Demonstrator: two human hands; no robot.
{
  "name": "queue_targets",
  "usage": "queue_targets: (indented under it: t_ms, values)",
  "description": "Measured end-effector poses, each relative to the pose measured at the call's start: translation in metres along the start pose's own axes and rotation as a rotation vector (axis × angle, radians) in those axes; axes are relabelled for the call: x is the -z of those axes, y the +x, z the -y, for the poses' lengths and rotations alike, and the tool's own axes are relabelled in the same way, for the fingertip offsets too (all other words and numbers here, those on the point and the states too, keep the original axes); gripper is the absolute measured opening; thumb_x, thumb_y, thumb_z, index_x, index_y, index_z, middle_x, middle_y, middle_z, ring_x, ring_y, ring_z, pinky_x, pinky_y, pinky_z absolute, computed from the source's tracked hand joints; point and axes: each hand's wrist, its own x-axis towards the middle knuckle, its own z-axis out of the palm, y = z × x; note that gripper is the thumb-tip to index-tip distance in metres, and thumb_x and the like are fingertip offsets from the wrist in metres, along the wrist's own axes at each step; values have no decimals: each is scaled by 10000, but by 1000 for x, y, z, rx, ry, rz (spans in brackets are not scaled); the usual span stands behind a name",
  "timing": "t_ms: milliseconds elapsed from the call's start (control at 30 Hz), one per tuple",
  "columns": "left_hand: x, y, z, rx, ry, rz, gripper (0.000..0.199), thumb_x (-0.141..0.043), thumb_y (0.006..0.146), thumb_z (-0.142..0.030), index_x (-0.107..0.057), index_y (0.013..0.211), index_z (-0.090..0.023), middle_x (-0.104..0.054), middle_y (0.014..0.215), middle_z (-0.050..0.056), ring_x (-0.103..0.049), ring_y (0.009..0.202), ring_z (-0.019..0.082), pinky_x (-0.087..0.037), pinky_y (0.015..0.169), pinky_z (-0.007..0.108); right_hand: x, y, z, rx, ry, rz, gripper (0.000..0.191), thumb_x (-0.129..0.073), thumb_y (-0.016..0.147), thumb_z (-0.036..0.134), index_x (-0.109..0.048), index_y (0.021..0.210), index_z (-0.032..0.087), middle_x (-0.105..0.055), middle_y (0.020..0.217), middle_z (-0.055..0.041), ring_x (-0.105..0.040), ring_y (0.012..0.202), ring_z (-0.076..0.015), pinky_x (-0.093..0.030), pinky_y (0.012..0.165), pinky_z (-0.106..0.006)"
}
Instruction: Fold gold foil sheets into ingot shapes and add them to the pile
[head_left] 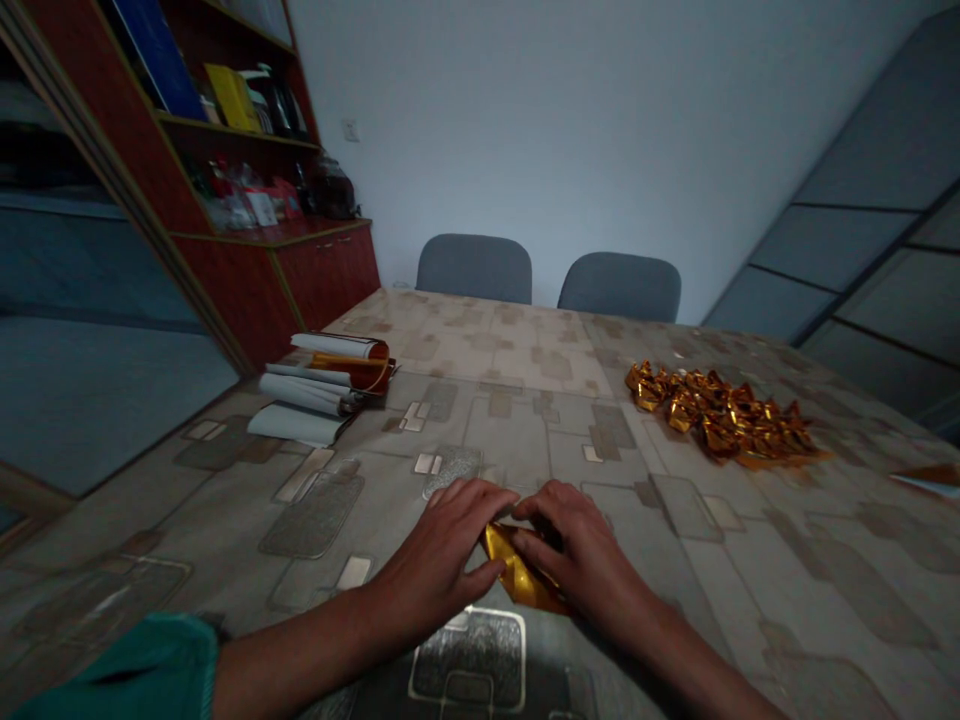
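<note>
A folded piece of shiny gold foil paper (521,575) lies low over the patterned tablecloth, between my two hands. My left hand (457,540) grips its left end, thumb at the near side and fingers curled over the far side. On its right part, my right hand (574,545) pinches the paper with thumb and bent index finger. The paper's right lower end is partly hidden under my right hand. At the right of the table sits a cluster of folded gold foil pieces (720,415), several of them close together.
Rolled sheets of gold-and-white paper (322,390) lie at the table's left. A flat paper piece (930,480) is near the right edge. Two grey chairs (474,268) stand behind the table (510,350). A red cabinet (322,265) with shelves is at the back left.
</note>
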Motion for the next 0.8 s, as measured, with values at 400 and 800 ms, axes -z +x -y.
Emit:
queue_targets:
  t_ms: [400, 800]
  values:
    - [8, 7, 6, 390, -550, -144, 179, -698, 773, -279, -684, 902, -155, -645, 729, 5, -590, 683, 174, -457, 662, 292, 5, -1, 13, 223, 294, -134, 136, -616, 923, 144, -618, 811, 220, -656, 965, -36, -590, 959, -219, -414, 846, -354]
    - [9, 13, -13, 694, -1332, -506, 465, -974, 547, -354, -702, 865, -149, -743, 789, -4, -677, 674, 95, -522, 632, 180, 16, 3, 0, -379, 1190, -649, 182, -775, 713, 272, -683, 861, 221, -612, 754, 37, -529, 633, -119, -446, 618, -228]
